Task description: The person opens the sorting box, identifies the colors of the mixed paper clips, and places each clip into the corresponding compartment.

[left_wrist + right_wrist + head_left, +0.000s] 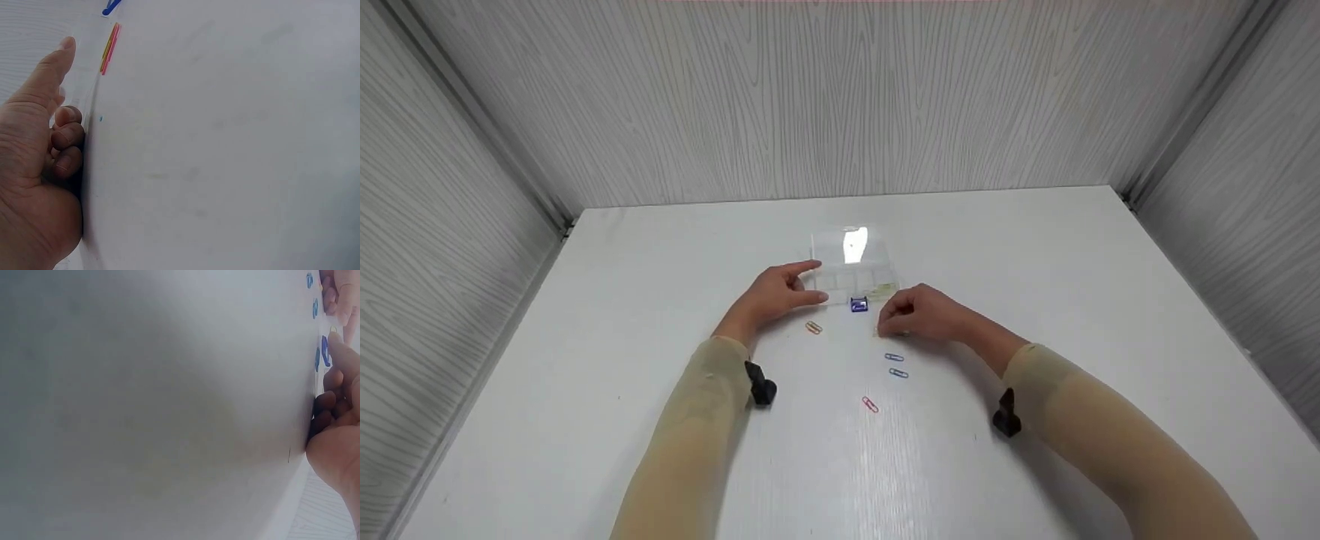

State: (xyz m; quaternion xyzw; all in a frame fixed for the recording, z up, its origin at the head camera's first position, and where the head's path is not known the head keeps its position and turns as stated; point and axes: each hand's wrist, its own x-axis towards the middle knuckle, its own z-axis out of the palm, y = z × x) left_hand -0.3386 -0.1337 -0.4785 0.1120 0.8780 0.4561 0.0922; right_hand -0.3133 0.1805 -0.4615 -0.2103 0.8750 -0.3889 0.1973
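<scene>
A clear plastic compartment box (pixel 855 279) lies on the white table (pixel 1035 300) with its lid (pixel 849 244) folded back. My left hand (pixel 816 281) holds the box's left end between its outstretched index finger and thumb; the left wrist view shows the other fingers (pixel 67 138) curled. My right hand (pixel 885 324) is curled just right of the box, with its fingertips pinched down on a small yellowish paper clip (pixel 878 332) on the table. A blue binder clip (pixel 859 304) sits between the two hands, against the box's front.
Loose paper clips lie near me: an orange one (pixel 813 327), two blue ones (pixel 893 357) (pixel 898 373) and a red one (pixel 870 404). Grey panelled walls (pixel 840 97) close in the table's back and sides.
</scene>
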